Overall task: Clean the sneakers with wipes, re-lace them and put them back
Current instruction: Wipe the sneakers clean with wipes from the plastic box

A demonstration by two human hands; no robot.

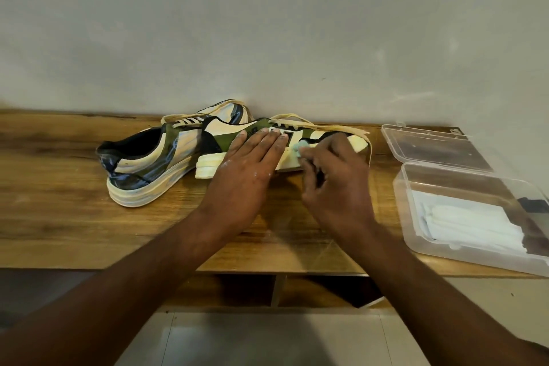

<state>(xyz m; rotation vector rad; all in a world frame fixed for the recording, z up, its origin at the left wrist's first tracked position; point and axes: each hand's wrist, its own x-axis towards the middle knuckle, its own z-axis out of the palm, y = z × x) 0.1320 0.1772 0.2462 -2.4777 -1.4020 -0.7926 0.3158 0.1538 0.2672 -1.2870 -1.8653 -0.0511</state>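
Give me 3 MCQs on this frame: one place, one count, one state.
1. Where is the clear plastic box relative to the sneakers?
A. To their right
B. To their left
C. On top of them

2. How many sneakers are on the wooden shelf?
A. One
B. Two
C. Three

3. What is the left hand doing?
A. Pulling a lace
B. Hanging idle
C. Pressing flat on the green sneaker

Key: 1 A, the box sits open at the shelf's right end. 2 B, the blue sneaker lies beside the green one. 3 C, straight fingers rest on its side while the right hand rubs a wipe on it.
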